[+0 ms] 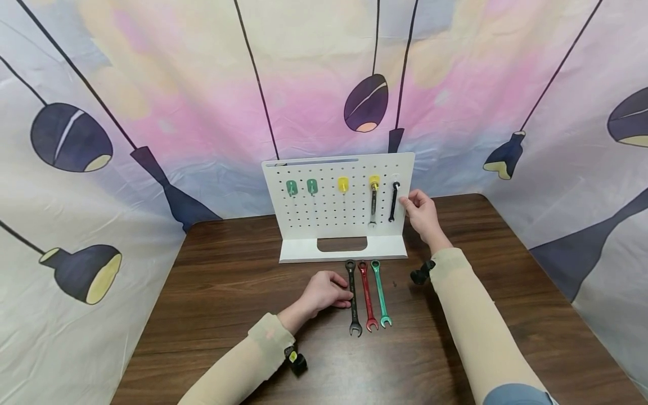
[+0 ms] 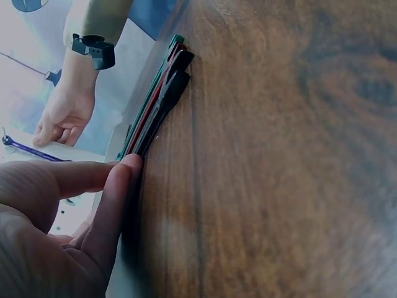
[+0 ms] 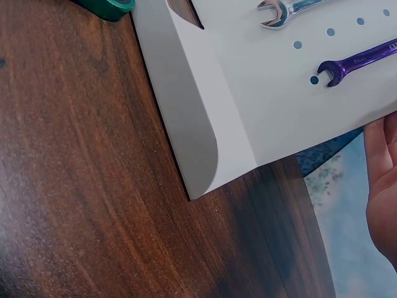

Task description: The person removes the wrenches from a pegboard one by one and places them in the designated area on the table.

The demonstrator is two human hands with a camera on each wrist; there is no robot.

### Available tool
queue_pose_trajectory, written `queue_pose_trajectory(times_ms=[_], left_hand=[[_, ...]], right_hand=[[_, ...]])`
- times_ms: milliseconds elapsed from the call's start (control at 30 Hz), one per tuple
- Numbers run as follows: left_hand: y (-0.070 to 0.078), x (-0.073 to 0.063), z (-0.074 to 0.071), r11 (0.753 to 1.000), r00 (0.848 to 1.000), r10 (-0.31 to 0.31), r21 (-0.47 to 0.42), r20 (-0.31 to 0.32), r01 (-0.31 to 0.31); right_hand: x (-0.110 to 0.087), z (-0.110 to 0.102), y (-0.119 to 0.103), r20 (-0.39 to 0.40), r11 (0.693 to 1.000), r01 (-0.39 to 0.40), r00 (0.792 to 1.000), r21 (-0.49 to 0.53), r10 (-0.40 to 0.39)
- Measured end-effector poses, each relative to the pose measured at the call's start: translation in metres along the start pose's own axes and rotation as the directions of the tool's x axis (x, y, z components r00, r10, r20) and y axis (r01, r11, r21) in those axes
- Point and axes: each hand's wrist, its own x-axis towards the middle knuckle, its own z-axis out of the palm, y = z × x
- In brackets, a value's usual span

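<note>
My left hand (image 1: 324, 292) is at the black combination wrench (image 1: 354, 309) on the table, thumb and fingertip pinching its handle. In the left wrist view, the tips of the left hand (image 2: 80, 211) meet at the edge of this black wrench (image 2: 170, 93). Beside it lie a red wrench (image 1: 368, 295) and a green wrench (image 1: 381, 295), roughly parallel. My right hand (image 1: 422, 216) grips the right edge of a white pegboard stand (image 1: 319, 219), thumb in front and fingers behind. Near that thumb hangs a purple wrench (image 3: 356, 60), dark in the head view.
A silver wrench (image 1: 373, 202) hangs from a yellow hook (image 1: 374, 179). Another yellow hook (image 1: 343, 184) and two green hooks, one the leftmost green hook (image 1: 291, 187), sit on the pegboard. Behind the wooden table (image 1: 228, 270) hangs a printed cloth (image 1: 192, 112).
</note>
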Motion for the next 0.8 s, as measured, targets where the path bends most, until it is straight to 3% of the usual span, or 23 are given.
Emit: queue_pose_trajectory(times_ms=[333, 467, 800], left_hand=[[-0.001, 0.001, -0.005, 0.999, 1.0, -0.003, -0.042, 0.03, 0.005], [0.002, 0.003, -0.011, 1.0, 0.999, 0.01, -0.019, 0.048, -0.009], [0.015, 0.01, -0.025, 0.995, 0.995, 0.1, -0.024, -0.022, -0.1]], right_hand=[[0.0, 0.001, -0.001, -0.008, 1.0, 0.0, 1.0, 0.009, 0.0], [0.0, 0.001, 0.0, -0.008, 1.0, -0.012, 1.0, 0.003, 0.012], [0.0, 0.0, 0.001, -0.002, 1.0, 0.007, 1.0, 0.003, -0.007]])
